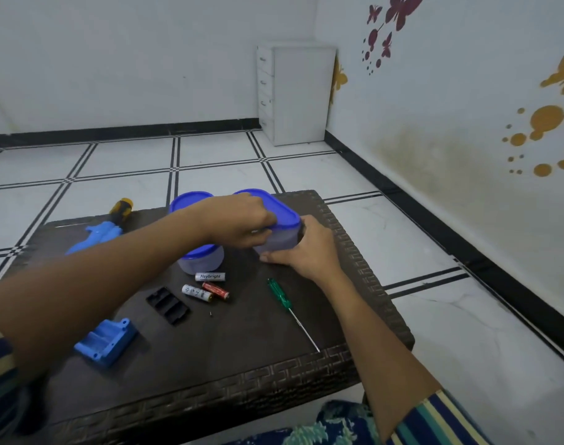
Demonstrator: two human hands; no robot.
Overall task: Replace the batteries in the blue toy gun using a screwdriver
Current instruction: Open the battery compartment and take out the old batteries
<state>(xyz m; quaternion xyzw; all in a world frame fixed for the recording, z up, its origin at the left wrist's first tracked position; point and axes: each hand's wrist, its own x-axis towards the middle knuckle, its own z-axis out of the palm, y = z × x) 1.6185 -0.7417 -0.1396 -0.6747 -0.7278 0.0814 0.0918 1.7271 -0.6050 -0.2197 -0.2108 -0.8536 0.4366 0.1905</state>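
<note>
The left forearm crosses over the gun (97,234), so only a blue plastic stretch of it shows, well to the left of both hands. Which end that is cannot be told. Beyond it a yellow screwdriver (121,208) shows only its yellow-and-black handle. The same arm hides much of the round tub (203,261), leaving part of its blue cap and cloudy wall. What either tub holds cannot be seen.

The left hand (242,220) lies over the lid (285,211) of the oblong tub (280,242), its fingers curled down over the near edge and gripping it. The right hand (303,252) cups that tub's right side, thumb flat along the base, fingers round the far side and out of sight. The lid is smooth blue plastic with rounded corners, and the wall is translucent grey. Whether the lid is seated or lifted cannot be told.

Just nearer than the hands lie three batteries (216,290): one white, one grey, one red. Near the right wrist lies the green screwdriver (282,295), with a clear green handle and a thin steel shaft. Nearer than the left forearm are a black ribbed tray (167,305), a tiny screw (211,314) and a blue block (108,343) with screw lugs. The table (274,377) is dark brown with a woven-pattern rim. Far beyond the hands a white drawer unit (293,91) stands in the corner.
</note>
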